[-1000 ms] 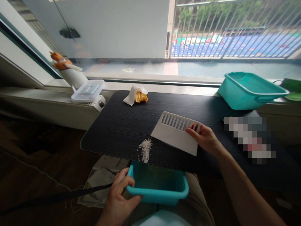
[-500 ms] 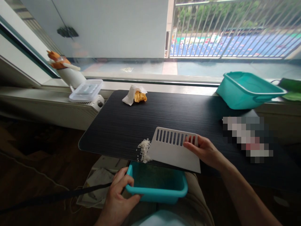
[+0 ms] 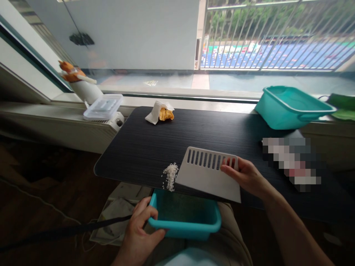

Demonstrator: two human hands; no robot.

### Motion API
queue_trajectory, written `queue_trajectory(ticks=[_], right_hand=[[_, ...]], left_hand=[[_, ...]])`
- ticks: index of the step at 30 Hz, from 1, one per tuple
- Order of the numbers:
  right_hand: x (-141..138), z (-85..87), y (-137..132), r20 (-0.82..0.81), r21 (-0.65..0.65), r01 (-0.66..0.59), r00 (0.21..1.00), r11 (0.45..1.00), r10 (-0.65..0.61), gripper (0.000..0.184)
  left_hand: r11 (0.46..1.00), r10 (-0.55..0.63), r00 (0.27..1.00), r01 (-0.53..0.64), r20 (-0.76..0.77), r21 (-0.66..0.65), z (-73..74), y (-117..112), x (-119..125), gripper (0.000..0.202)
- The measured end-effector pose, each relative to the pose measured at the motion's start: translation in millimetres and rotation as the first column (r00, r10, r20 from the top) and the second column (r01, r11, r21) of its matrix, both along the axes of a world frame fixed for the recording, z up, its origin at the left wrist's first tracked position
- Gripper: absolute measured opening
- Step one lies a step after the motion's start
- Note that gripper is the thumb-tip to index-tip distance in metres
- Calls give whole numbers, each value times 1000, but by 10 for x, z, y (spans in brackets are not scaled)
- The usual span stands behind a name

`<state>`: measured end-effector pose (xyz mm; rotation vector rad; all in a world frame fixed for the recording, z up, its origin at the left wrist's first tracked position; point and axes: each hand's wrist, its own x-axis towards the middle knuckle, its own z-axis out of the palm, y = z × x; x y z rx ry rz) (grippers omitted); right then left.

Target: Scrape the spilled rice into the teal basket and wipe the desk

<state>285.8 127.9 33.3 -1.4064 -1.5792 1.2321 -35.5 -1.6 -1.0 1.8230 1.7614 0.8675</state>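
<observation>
My left hand [image 3: 144, 225] grips the left rim of a teal plastic tub [image 3: 185, 224] held over my lap, just below the table's front edge. In my right hand [image 3: 244, 171] is a flat white slotted scraper [image 3: 208, 179], pinched at its upper right corner, with fingers showing through the slots. Left of the scraper, close to the table edge, lies a small pile of white grains [image 3: 171, 175] that look like rice. A narrow gap shows between the pile and the scraper. The tub's floor is dim, so its contents are hard to make out.
On the dark table [image 3: 124, 147] a white tissue with something yellow [image 3: 165, 114] lies at the back. A second teal tub [image 3: 291, 111] stands at the back right, near a blurred-out item [image 3: 294, 162]. A clear plastic lid [image 3: 103, 106] rests on the radiator at left.
The scraper has shifted slightly right and up with my right hand, away from the grains. My left hand and the tub have stayed put.
</observation>
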Motion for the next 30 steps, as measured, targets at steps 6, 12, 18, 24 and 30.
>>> queue_trajectory(ticks=[6, 12, 18, 24, 30], right_hand=[[-38, -86, 251, -94, 67, 224, 972, 972, -217, 32], [-33, -149, 212, 10, 98, 121, 992, 988, -122, 30], [-42, -92, 62, 62, 77, 18, 998, 997, -23, 25], [-79, -24, -70, 40, 19, -107, 994, 994, 106, 25], [-66, 3, -89, 52, 34, -60, 997, 998, 58, 26]], left_hand=[[1000, -2, 1000, 2, 1, -15, 9, -12, -1, 11], [1000, 9, 1000, -9, 8, -7, 63, -3, 11, 11], [1000, 15, 1000, -14, 9, -24, 4, -8, -6, 11], [999, 7, 1000, -7, 2, -44, -14, -21, -28, 11], [999, 17, 1000, -17, -8, -34, -3, -17, -25, 11]])
